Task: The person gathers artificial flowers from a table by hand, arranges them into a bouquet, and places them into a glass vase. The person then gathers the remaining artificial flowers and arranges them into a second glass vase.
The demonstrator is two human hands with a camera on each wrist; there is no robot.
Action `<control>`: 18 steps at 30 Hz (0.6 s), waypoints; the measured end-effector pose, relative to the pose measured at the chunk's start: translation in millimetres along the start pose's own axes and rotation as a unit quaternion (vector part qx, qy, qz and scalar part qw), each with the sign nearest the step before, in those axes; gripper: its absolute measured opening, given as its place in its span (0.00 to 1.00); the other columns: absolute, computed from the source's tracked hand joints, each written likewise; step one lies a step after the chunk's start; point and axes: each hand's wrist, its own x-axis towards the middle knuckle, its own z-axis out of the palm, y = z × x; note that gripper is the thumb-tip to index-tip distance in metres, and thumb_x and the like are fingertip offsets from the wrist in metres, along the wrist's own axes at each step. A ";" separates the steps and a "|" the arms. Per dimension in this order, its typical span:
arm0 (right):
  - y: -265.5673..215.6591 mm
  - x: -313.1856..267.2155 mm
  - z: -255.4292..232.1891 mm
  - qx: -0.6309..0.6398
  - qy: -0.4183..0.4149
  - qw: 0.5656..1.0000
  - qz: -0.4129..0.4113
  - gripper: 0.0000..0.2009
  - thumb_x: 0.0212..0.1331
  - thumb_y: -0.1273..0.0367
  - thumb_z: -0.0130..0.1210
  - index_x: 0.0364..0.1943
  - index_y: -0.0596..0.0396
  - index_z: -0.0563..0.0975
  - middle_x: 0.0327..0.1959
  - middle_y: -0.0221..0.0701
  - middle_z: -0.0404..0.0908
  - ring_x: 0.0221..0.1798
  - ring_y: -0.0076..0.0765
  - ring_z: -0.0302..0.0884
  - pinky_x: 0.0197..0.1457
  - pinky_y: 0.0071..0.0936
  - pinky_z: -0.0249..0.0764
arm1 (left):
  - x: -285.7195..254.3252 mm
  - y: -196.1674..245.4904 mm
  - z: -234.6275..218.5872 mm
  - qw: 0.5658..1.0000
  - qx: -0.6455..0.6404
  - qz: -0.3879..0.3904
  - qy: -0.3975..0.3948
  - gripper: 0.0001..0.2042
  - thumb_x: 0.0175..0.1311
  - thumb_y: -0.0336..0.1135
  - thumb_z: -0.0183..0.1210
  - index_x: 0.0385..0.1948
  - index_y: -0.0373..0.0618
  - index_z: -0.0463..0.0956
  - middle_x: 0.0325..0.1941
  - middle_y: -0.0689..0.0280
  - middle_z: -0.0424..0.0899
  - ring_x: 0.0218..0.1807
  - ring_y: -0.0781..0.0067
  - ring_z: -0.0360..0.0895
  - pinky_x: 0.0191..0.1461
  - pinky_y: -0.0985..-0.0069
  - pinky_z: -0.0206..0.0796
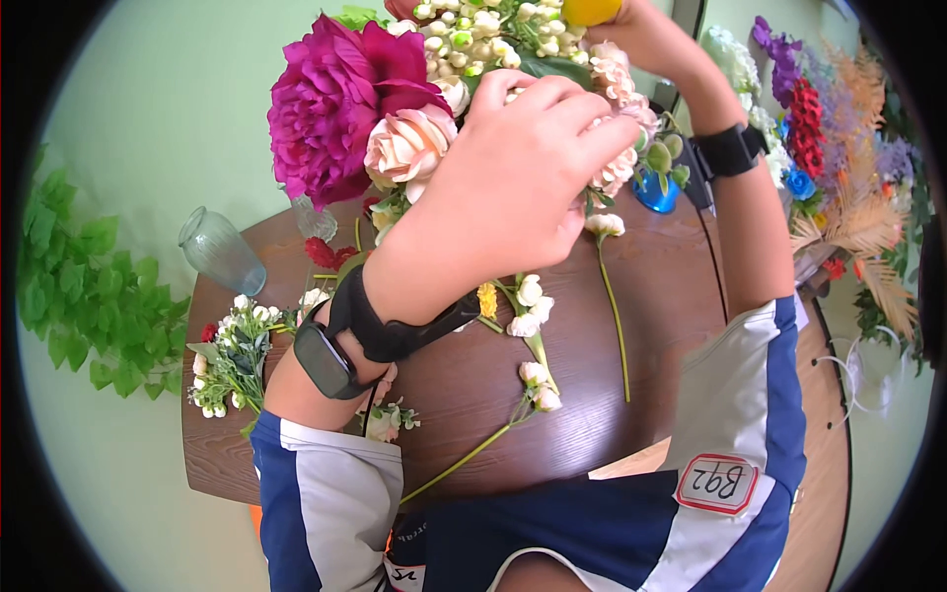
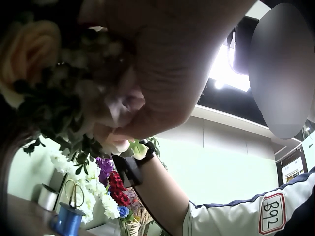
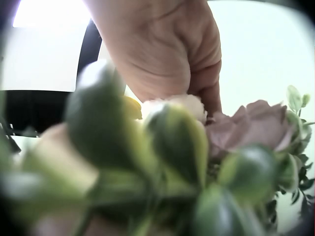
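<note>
Reference item: the large mixed bouquet of artificial-looking flowers [image 1: 414, 84], beyond the near half of the dark brown wood-grain table [image 1: 656, 316]. I cannot see what supports its base.

Nearest, on the wearer's side of the bouquet, I find a thin green-stemmed sprig with pale pink buds [image 1: 538, 388] and, to its right, a long green stem with one white bloom [image 1: 605, 224]. Both lie loose.

At the bouquet, the left hand [image 1: 523, 163] crosses the front, fingers curled over its blossoms, gripping it. The right hand [image 1: 646, 35] is at its far right, beside a smooth yellow object [image 1: 590, 10] cut by the frame. My right wrist view puts this hand at a cream-white ruffled blossom [image 3: 182, 105]; its fingertips are hidden, so I cannot confirm a grip. The hands are apart.

Handling: I judge the bouquet light but top-heavy, with soft petals that crease and stiffer stems. Take hold low, where the stems gather. Avoid squeezing the broad magenta ruffled flower [image 1: 330, 118] or the peach fabric-like rose [image 1: 406, 146]; small berries may snag or detach.

Beyond, left of the bouquet, is a ribbed greenish glass vase [image 1: 222, 252]; right, a glossy blue spool [image 2: 69, 221]. Farthest right: a multicoloured flower display [image 1: 807, 128].
</note>
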 end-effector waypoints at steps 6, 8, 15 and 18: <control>14.4 -32.1 11.0 -0.026 -0.030 0.997 0.070 0.11 0.52 0.71 0.55 0.39 0.59 0.74 0.33 0.26 0.77 0.37 0.18 0.69 0.41 0.20 0.67 | -0.2 -1.5 -2.2 1.000 -0.006 -0.004 0.007 0.27 0.33 0.29 0.59 0.46 0.48 0.70 0.47 0.64 0.74 0.52 0.63 0.68 0.55 0.65 0.53; 14.6 -36.8 12.7 0.028 -0.029 0.996 0.073 0.11 0.54 0.71 0.52 0.40 0.60 0.76 0.35 0.26 0.79 0.39 0.18 0.71 0.45 0.21 0.68 | -1.7 2.5 -4.1 0.999 0.021 0.002 0.036 0.26 0.36 0.31 0.60 0.46 0.49 0.71 0.49 0.64 0.73 0.53 0.63 0.67 0.55 0.65 0.53; 38.8 -51.5 14.1 0.127 0.095 0.984 0.083 0.12 0.57 0.74 0.47 0.44 0.60 0.75 0.40 0.29 0.80 0.44 0.20 0.73 0.49 0.21 0.68 | -16.5 19.0 -35.9 0.995 0.067 -0.002 0.067 0.22 0.40 0.33 0.63 0.43 0.49 0.73 0.49 0.64 0.74 0.52 0.64 0.70 0.53 0.65 0.56; 22.2 -68.4 12.1 0.040 0.283 0.958 0.017 0.12 0.60 0.73 0.42 0.42 0.60 0.76 0.40 0.33 0.80 0.45 0.25 0.75 0.52 0.21 0.66 | -34.1 13.1 -69.4 0.987 0.112 -0.041 0.107 0.16 0.39 0.28 0.62 0.36 0.43 0.75 0.39 0.63 0.78 0.46 0.63 0.73 0.53 0.69 0.58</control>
